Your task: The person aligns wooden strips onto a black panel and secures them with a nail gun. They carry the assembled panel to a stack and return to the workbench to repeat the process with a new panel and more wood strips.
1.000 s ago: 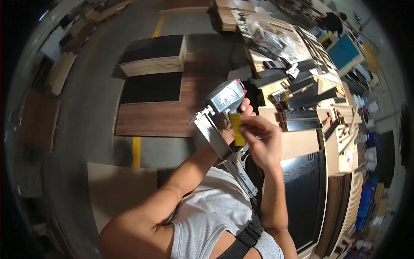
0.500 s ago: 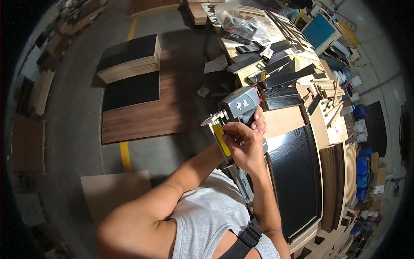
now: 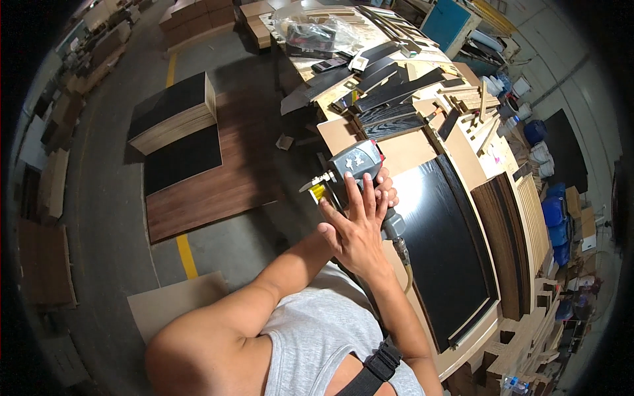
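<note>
Over on the far left, a brown panel (image 3: 43, 264) stood near the rim, and from it ran the grey floor (image 3: 109, 218). Next along, a stack of black-topped boards (image 3: 175, 109) showed its pale edges, with a flat black sheet (image 3: 181, 158) just below it and a reddish-brown panel (image 3: 244, 178) reaching out beyond that sheet. A yellow floor line (image 3: 187, 257) followed, and a beige sheet (image 3: 175, 300) lay near the person's left shoulder.

And there, mid-scene, was the nail gun (image 3: 356, 160), held up in front of the grey shirt (image 3: 317, 330), a yellow piece (image 3: 318, 192) showing by its silver nose! Two hands were on it: the right hand (image 3: 356, 234) lay across its side, fingers spread wide and gripping nothing, while the left hand (image 3: 386, 188), mostly hidden behind, had its fingers curled around the handle. From the tool's grey end hung a metal connector (image 3: 401, 249) with a yellowish hose (image 3: 408, 280).

Just right of that, a glossy black panel (image 3: 446, 264) lay flat; above it the desk (image 3: 494, 150) carried dark strips (image 3: 403, 92) and a clear plastic bag (image 3: 317, 33). Farthest right, blue containers (image 3: 555, 211) lined up.
</note>
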Demonstrator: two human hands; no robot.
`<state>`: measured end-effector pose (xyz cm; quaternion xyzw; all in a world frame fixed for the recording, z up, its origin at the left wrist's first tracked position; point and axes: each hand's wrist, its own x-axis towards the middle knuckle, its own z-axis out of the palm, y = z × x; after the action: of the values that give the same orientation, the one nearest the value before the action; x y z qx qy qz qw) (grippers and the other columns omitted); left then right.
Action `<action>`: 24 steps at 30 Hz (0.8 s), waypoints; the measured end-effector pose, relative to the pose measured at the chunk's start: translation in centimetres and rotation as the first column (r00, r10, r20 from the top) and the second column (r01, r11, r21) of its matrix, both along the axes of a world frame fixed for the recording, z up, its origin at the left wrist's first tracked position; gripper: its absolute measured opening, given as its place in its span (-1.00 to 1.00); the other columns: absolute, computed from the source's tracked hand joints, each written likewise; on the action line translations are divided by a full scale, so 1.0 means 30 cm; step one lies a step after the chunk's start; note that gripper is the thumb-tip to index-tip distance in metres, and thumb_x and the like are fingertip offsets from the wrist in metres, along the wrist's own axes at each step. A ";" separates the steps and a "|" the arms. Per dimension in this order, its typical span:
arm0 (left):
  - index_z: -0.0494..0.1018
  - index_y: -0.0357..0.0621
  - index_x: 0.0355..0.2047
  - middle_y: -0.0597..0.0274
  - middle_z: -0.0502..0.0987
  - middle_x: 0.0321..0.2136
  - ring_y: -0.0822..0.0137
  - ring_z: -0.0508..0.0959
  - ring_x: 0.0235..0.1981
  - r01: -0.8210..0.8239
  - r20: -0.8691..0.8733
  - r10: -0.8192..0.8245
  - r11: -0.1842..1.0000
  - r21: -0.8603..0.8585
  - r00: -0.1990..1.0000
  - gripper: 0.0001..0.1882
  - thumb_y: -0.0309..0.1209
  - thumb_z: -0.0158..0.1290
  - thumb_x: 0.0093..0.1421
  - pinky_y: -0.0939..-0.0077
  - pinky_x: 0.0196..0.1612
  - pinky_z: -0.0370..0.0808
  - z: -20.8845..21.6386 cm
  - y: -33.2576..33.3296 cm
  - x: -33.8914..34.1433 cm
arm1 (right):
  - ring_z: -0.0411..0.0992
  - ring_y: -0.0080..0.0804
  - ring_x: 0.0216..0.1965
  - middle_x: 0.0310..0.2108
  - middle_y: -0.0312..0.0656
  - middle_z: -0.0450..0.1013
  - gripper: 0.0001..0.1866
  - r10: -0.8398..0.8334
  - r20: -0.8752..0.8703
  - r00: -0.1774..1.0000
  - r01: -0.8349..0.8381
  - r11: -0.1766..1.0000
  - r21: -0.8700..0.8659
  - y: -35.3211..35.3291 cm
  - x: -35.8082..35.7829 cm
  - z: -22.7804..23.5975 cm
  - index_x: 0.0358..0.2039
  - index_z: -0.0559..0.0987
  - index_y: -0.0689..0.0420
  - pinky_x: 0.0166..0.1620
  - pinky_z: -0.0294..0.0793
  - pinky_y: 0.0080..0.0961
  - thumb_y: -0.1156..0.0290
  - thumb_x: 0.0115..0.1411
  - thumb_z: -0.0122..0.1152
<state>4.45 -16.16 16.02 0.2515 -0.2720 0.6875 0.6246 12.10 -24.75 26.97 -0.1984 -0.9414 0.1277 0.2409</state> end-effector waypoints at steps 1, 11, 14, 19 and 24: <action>0.36 0.00 -0.18 0.42 0.45 -0.47 0.41 0.46 -0.36 -0.001 0.020 0.002 1.000 -0.008 1.000 -0.61 0.00 0.14 0.25 0.37 -0.09 0.37 0.007 -0.005 0.028 | -0.22 0.15 0.48 0.43 0.04 0.00 -0.57 -0.002 0.026 1.000 0.002 1.000 -0.002 0.000 0.017 0.004 0.07 0.61 -0.08 0.34 -0.37 0.38 0.02 0.28 0.17; 0.37 -0.01 -0.34 0.44 0.32 -0.62 0.45 0.36 -0.55 0.127 0.129 -0.110 0.984 -0.126 0.986 -0.91 -0.35 -0.07 0.34 0.46 -0.21 0.34 0.082 0.008 0.137 | 0.13 0.06 0.37 0.29 0.06 0.27 -0.26 -0.107 -0.098 0.989 0.098 0.990 -0.100 0.026 0.493 0.175 0.14 0.56 0.02 0.38 -0.22 0.17 -0.32 0.23 -0.02; 0.38 0.00 -0.36 0.42 0.31 -0.65 0.44 0.35 -0.58 0.132 0.155 -0.114 0.985 -0.111 0.981 -0.89 -0.34 -0.07 0.32 0.44 -0.22 0.33 0.114 0.018 0.153 | 0.27 0.06 0.30 0.15 0.05 0.43 -0.16 -0.198 -0.251 0.948 0.174 0.978 -0.113 -0.009 0.724 0.084 0.01 0.63 0.13 0.38 -0.11 0.10 -0.42 0.24 -0.14; 0.39 -0.01 -0.36 0.42 0.31 -0.65 0.44 0.35 -0.58 0.208 0.211 -0.181 0.972 -0.113 0.961 -0.87 -0.30 -0.06 0.31 0.43 -0.22 0.32 0.106 0.066 0.276 | 0.41 0.08 0.16 -0.04 0.04 0.55 -0.06 -0.275 -0.469 0.839 0.210 0.960 -0.188 -0.119 0.742 0.002 -0.16 0.63 0.25 0.36 0.02 0.09 -0.44 0.30 -0.39; 0.39 -0.02 -0.35 0.42 0.31 -0.65 0.44 0.36 -0.58 0.289 0.230 -0.249 0.944 -0.158 0.941 -0.87 -0.31 -0.09 0.32 0.44 -0.23 0.32 0.127 0.062 0.418 | 0.46 0.09 0.11 -0.09 0.09 0.56 0.00 -0.263 -0.523 0.811 0.238 0.964 -0.116 -0.109 0.697 0.057 -0.19 0.62 0.31 0.34 0.09 0.09 -0.44 0.32 -0.50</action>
<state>16.98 -14.30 19.82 0.0785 -0.3007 0.6405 0.7023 33.01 -28.03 28.67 -0.2826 -0.7996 0.1661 0.5031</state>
